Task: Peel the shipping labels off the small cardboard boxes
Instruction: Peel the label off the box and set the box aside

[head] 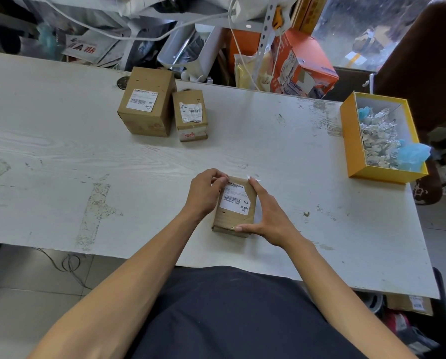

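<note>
A small cardboard box [233, 221] lies on the white table near its front edge, with a white shipping label [236, 199] on top. My right hand [266, 216] clamps the box along its right side, thumb at the near end and fingers at the far end. My left hand [207, 191] rests at the box's far left corner, fingertips pinched at the label's top left edge. Two more labelled boxes stand at the back: a larger one [146, 102] and a smaller one [190, 115] beside it.
A yellow box [352, 141] at the table's right edge holds crumpled peeled labels and blue scraps. Behind the worn white table [87, 151] is clutter: an orange carton [302, 63], newspapers, cables. A dark chair back stands at far right.
</note>
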### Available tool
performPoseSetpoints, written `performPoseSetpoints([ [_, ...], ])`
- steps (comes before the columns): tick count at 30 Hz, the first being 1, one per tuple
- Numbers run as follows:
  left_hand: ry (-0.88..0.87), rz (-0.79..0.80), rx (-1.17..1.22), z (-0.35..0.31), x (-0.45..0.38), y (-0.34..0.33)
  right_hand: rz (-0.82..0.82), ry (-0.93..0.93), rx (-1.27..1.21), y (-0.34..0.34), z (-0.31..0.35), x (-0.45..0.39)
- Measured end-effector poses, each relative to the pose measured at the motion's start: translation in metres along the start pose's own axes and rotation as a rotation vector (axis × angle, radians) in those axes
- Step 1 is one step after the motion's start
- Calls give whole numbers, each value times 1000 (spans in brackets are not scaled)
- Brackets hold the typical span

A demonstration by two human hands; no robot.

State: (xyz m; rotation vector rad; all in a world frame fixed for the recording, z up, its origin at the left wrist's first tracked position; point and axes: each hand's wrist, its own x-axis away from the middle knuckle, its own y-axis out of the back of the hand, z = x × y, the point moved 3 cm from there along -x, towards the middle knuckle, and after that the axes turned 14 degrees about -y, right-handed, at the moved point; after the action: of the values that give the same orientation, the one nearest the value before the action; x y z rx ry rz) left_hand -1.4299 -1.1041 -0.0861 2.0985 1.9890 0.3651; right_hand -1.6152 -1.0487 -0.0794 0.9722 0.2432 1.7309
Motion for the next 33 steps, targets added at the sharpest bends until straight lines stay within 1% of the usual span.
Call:
performPoseSetpoints([
  [11, -116, 86, -107, -5, 5, -4, 3, -8, -20, -1, -2, 0],
  [16, -67, 82, -185, -7, 3, -2, 3, -19, -18, -1, -2, -1],
  [20, -76, 103, -204, -5, 2, -3, 6, -15, -14, 0, -2, -1],
  [24, -110, 75, -175, -3, 3, -7, 4, -16, -24, 0, -3, 0],
  [28, -66, 50, -108, -1, 4, -5, 4, -14, -28, 0, -3, 0],
  [33, -27, 69, -102, -2, 2, -4, 4, -11, -12, 0, -2, -1],
])
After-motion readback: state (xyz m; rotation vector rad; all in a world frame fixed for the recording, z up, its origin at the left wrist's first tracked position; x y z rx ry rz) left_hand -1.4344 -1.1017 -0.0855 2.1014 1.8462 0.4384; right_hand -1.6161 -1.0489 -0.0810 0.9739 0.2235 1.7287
